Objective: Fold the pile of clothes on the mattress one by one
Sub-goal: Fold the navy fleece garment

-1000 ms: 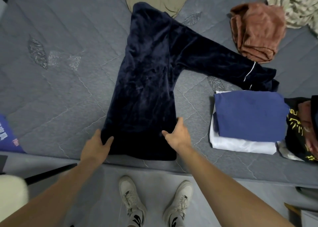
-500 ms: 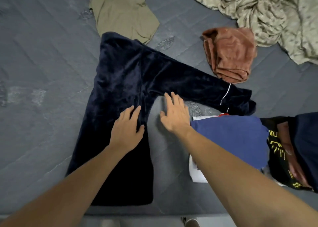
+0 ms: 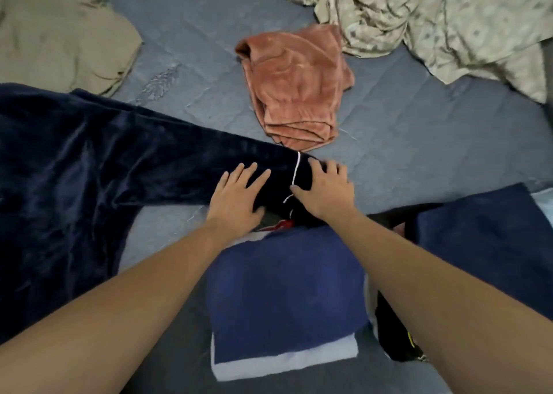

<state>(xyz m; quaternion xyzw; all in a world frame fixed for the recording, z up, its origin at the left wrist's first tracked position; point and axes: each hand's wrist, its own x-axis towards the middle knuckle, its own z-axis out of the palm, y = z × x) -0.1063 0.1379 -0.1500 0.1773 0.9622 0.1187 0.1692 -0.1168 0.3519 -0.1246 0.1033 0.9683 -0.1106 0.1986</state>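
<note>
Forearms: two, bare, reaching in from the near edge toward mid-frame.
Folded stack (image 3: 287, 298): one, nearest, between the forearms; blue piece on top, white piece under it, edge showing at the front.
Black garment (image 3: 395, 334): one, yellow print, just right of the stack, partly under the right forearm.
Second blue piece (image 3: 484, 232): one, flat, right of the stack.
Left hand (image 3: 236, 197): fingers straight and spread, palm down on the sleeve of the navy velvet garment (image 3: 74, 169).
Right hand (image 3: 324, 188): fingers spread, flat on the cuff end past the white piping (image 3: 296, 171).
Navy velvet garment: one, spread on the grey mattress (image 3: 419, 154), body at left, sleeve running right to both hands.
Rust-pink garment (image 3: 296, 85): one, loosely folded, just beyond the cuff.
Olive garment (image 3: 59, 28): one, far left.
Patterned beige cloth (image 3: 434, 16): one, crumpled, far right.
</note>
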